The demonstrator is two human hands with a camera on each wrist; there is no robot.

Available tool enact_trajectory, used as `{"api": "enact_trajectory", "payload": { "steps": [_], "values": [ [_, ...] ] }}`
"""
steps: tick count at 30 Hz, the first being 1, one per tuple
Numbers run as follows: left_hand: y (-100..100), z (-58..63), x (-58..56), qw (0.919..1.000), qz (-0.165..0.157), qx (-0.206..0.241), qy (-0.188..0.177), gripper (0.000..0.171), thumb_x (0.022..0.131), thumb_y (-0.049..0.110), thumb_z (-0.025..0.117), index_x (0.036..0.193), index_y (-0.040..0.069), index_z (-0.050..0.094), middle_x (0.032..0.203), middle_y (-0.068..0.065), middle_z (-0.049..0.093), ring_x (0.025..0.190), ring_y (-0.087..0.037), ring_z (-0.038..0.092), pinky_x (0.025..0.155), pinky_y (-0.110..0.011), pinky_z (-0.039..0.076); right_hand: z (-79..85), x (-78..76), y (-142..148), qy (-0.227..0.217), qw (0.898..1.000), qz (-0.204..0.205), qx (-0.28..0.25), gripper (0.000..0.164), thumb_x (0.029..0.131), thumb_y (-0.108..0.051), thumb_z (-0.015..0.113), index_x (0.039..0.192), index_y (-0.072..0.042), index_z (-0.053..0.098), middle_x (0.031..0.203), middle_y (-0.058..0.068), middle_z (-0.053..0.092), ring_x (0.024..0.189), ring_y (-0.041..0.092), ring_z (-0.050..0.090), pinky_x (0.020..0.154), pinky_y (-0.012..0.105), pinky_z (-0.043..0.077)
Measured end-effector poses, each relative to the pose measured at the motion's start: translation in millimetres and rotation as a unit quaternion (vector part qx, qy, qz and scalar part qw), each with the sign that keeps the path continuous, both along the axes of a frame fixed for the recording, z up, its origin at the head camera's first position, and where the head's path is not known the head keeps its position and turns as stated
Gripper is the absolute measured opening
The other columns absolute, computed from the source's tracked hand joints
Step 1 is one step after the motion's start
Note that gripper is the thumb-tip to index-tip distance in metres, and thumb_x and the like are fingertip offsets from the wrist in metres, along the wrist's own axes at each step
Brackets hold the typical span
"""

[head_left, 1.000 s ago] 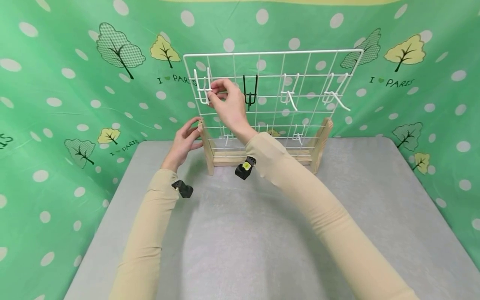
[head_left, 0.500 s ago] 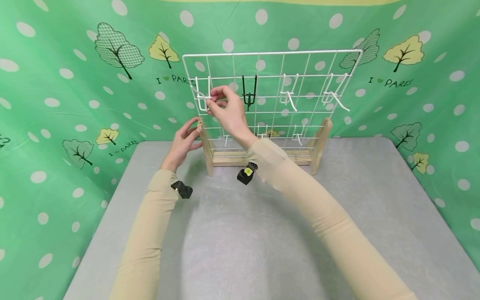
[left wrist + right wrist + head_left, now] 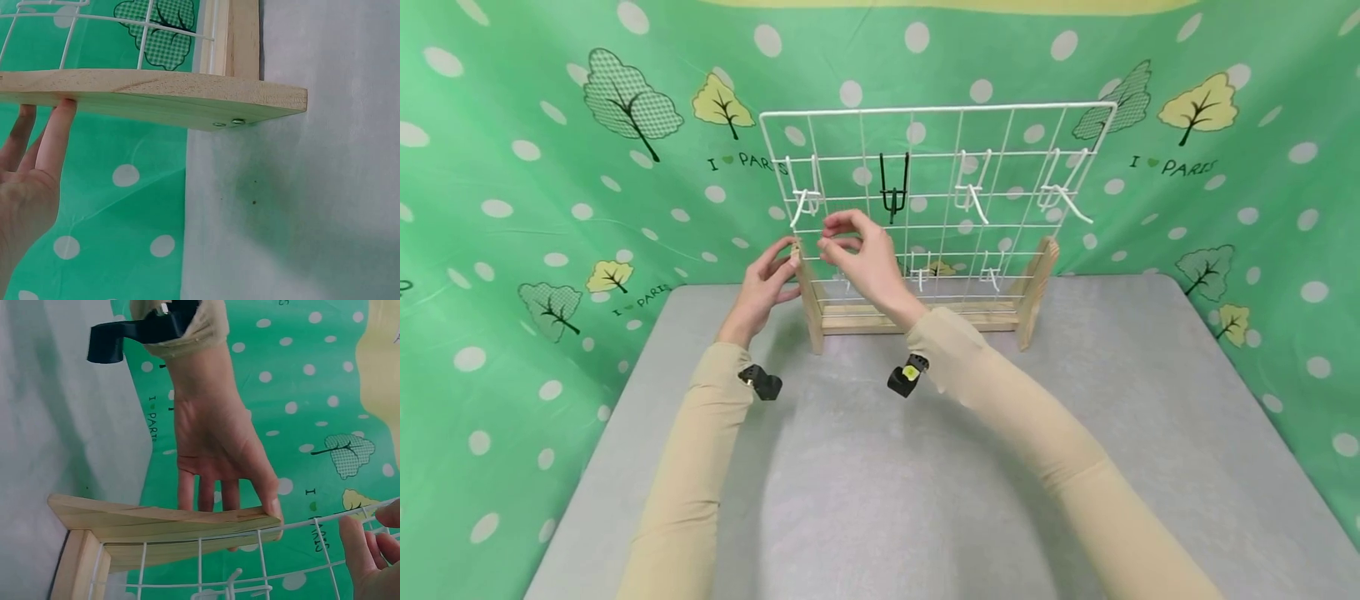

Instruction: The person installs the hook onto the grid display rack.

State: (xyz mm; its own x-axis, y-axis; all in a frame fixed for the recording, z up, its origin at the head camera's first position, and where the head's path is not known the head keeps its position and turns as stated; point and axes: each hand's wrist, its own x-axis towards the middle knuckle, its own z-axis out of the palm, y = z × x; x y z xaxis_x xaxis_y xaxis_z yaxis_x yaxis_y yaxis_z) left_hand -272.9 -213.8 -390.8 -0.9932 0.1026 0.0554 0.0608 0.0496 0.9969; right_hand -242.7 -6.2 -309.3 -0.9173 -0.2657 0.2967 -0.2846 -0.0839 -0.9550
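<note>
A white wire grid rack (image 3: pixel 940 109) with wooden side posts stands on the table. My left hand (image 3: pixel 762 292) holds its left wooden post (image 3: pixel 809 300); in the right wrist view the thumb of the left hand (image 3: pixel 215 437) lies over the post's end, the fingers against its outer side. A white hook (image 3: pixel 806 198) hangs at the grid's upper left, its prong pointing forward. Just below and right of that hook is my right hand (image 3: pixel 874 262), thumb and forefinger bent but apart, nothing between them. It overlaps part of the lower grid in the head view.
Along the upper grid hang a black hook (image 3: pixel 893 196) and two more white hooks, one (image 3: pixel 972 196) in the middle and one (image 3: pixel 1060 196) at right. Smaller hooks (image 3: pixel 991 272) hang lower down. A green patterned curtain (image 3: pixel 550 208) surrounds the grey table (image 3: pixel 850 467).
The upper-left white hook came down onto the grid, and its prong now points forward. My right hand let it go and moved down and slightly right. The left hand stayed at the post.
</note>
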Motion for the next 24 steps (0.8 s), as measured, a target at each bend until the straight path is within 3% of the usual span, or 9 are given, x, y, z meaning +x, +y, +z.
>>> {"api": "enact_trajectory", "payload": {
  "steps": [9, 14, 18, 24],
  "values": [
    [0, 0.3, 3.0, 0.9998, 0.001, -0.014, 0.011, 0.049, 0.100, 0.029, 0.056, 0.147, 0.022, 0.043, 0.145, -0.020, 0.041, 0.124, -0.037, 0.048, 0.086, -0.037, 0.055, -16.9, 10.2, 16, 0.000, 1.000, 0.007, 0.024, 0.029, 0.093, 0.001, 0.061, 0.121, 0.005, 0.055, 0.117, 0.023, 0.055, 0.102, 0.033, 0.062, 0.082, 0.032, 0.057],
    [-2, -1.0, 3.8, 0.9996, -0.006, -0.025, 0.012, 0.051, 0.100, 0.031, 0.055, 0.148, 0.025, 0.040, 0.148, -0.019, 0.037, 0.129, -0.035, 0.043, 0.091, -0.039, 0.053, -25.9, 15.1, 23, 0.004, 0.999, -0.004, 0.032, 0.027, 0.092, 0.003, 0.062, 0.118, 0.006, 0.056, 0.113, 0.022, 0.057, 0.099, 0.032, 0.063, 0.080, 0.028, 0.057],
    [-1, -2.2, 4.5, 0.9995, -0.006, -0.029, 0.014, 0.051, 0.100, 0.032, 0.055, 0.149, 0.025, 0.040, 0.148, -0.019, 0.037, 0.130, -0.034, 0.042, 0.093, -0.041, 0.052, -33.7, 19.8, 31, -0.012, 1.000, -0.009, 0.021, 0.027, 0.091, 0.006, 0.062, 0.117, 0.008, 0.055, 0.110, 0.021, 0.057, 0.100, 0.039, 0.062, 0.080, 0.029, 0.057],
    [-1, -3.3, 5.2, 0.9996, -0.005, -0.022, 0.015, 0.051, 0.100, 0.030, 0.054, 0.149, 0.025, 0.040, 0.148, -0.020, 0.037, 0.130, -0.034, 0.043, 0.093, -0.040, 0.051, -44.1, 25.3, 43, -0.031, 0.999, -0.011, 0.009, 0.027, 0.091, 0.007, 0.061, 0.117, 0.011, 0.054, 0.115, 0.027, 0.054, 0.099, 0.038, 0.061, 0.082, 0.030, 0.057]
  ]
}}
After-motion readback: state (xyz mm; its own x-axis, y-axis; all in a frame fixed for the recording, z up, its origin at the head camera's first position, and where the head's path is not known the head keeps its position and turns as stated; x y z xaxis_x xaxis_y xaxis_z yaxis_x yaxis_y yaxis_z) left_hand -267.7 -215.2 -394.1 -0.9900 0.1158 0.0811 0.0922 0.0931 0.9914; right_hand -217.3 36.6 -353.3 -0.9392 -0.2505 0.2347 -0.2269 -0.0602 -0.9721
